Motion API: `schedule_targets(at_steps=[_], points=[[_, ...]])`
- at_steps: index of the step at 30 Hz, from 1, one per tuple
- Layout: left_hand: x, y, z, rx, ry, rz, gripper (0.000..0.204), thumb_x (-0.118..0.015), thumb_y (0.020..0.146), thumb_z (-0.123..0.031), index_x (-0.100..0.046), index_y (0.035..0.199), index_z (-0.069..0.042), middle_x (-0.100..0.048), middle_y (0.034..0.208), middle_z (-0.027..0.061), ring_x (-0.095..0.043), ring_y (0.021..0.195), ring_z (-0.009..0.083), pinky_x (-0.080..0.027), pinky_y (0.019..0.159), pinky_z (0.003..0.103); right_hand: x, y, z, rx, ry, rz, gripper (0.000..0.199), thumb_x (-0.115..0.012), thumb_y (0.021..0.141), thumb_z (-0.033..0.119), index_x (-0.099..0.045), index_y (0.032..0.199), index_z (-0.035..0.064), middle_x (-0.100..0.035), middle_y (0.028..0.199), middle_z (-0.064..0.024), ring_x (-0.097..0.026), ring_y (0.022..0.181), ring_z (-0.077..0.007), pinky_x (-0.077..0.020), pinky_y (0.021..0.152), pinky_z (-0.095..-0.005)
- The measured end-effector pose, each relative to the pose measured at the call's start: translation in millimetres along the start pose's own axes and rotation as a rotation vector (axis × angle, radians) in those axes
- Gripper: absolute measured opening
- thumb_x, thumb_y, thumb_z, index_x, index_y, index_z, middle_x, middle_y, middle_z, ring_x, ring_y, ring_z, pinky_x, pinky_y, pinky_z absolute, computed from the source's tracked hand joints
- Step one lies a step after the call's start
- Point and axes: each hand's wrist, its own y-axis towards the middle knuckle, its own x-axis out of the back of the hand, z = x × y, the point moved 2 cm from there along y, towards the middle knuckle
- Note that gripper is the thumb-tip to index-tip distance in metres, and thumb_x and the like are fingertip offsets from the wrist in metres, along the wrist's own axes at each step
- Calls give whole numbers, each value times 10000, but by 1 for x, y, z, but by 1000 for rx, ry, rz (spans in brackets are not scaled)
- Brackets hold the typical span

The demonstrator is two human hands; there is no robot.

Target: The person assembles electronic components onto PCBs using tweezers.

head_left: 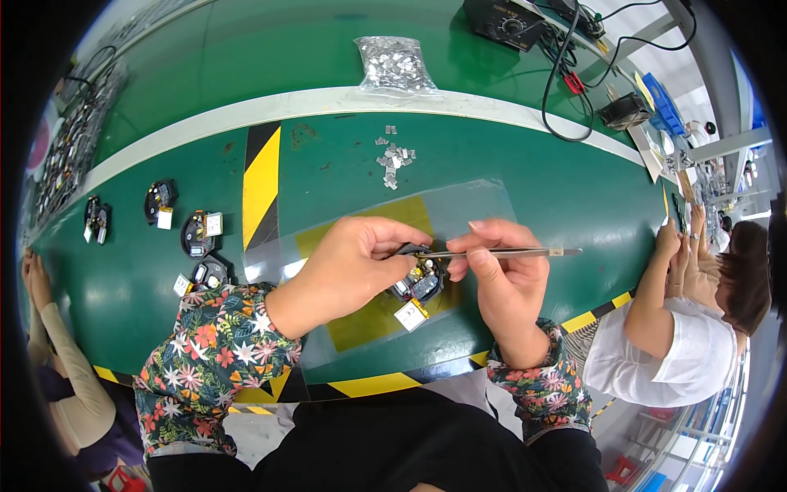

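Observation:
A round black electronic device point(423, 280), its circuit board exposed, lies on a clear sheet over a yellowish square point(352, 328). From its near side hangs a small silver battery pack point(411, 315). My left hand point(352, 266) grips the device's left rim between thumb and fingers. Metal tweezers point(492, 253) rest pinched in my right hand point(504, 283), their tips pointing left over the device's upper part. Whether the tips hold anything is too small to tell. Beyond my hands lies a loose pile of small silvery pieces point(395, 162).
Several similar black devices with battery packs point(199, 234) lie left of the yellow-black tape point(262, 193). On the raised ledge sit a clear bag of silvery pieces point(396, 66) and a black control box with cables point(504, 23). Co-workers sit at right point(672, 344) and left point(70, 385).

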Motion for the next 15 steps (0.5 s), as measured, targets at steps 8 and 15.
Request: schedule_targets(at_steps=[8, 15], points=[[1, -1, -3, 9, 1, -22, 252, -503, 802, 36, -557, 1047, 57, -625, 911, 82, -578, 795, 77, -468, 693, 202, 0, -4, 5, 133, -292, 78, 176, -569, 820, 35, -531, 985, -13, -610, 855, -153, -595, 655, -167, -494, 590, -259], [1, -3, -6, 2, 9, -51, 236, -511, 794, 42, -575, 1021, 48, -627, 880, 77, -579, 771, 77, -466, 677, 196, -8, -1, 16, 460, -473, 178, 187, -612, 744, -36, -582, 924, 5, -614, 802, -136, -603, 642, -195, -490, 585, -264]])
